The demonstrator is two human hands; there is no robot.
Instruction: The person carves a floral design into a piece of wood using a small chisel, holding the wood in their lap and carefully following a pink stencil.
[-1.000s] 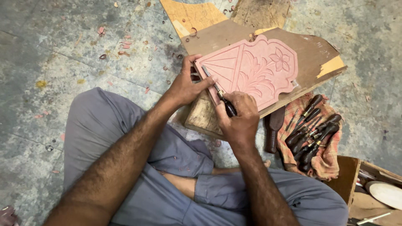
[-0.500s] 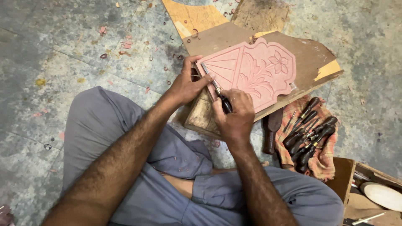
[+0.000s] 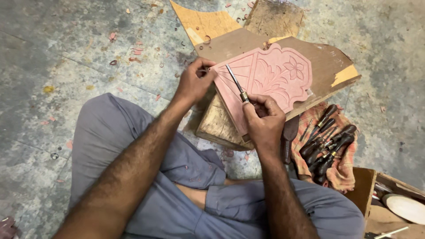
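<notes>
Right hand [image 3: 264, 120] is clamped around the dark handle of a slim metal carving chisel [image 3: 235, 83], whose blade runs up toward eleven o'clock across the pink arched panel of carved wood [image 3: 270, 79]. Left hand [image 3: 193, 82] is closed over the panel's left corner at about nine o'clock from the blade tip, fingers curled on the edge and pinning it down. The panel lies tilted on a rough brown wooden board [image 3: 325, 62], which in turn rests on a pale wooden block [image 3: 217, 124] on the grey concrete floor [image 3: 66, 57].

Judging by the surface, the carving looks well advanced on the right half: a flower and curling leaves already stand out in relief toward two o'clock. The left section, where the blade sits, shows only straight fan-like lines, so the work there seems less finished. Pink shavings are scattered over the floor toward ten o'clock.

At four o'clock from the right hand, a row of dark-handled carving tools [image 3: 325, 141] lies on an orange checked cloth [image 3: 341, 168].

Compared with the frame a second ago, the right hand has slid slightly up the handle and the blade now points a little further into the panel's left section; the left hand has kept its grip on the same corner, and the panel has not shifted.
</notes>
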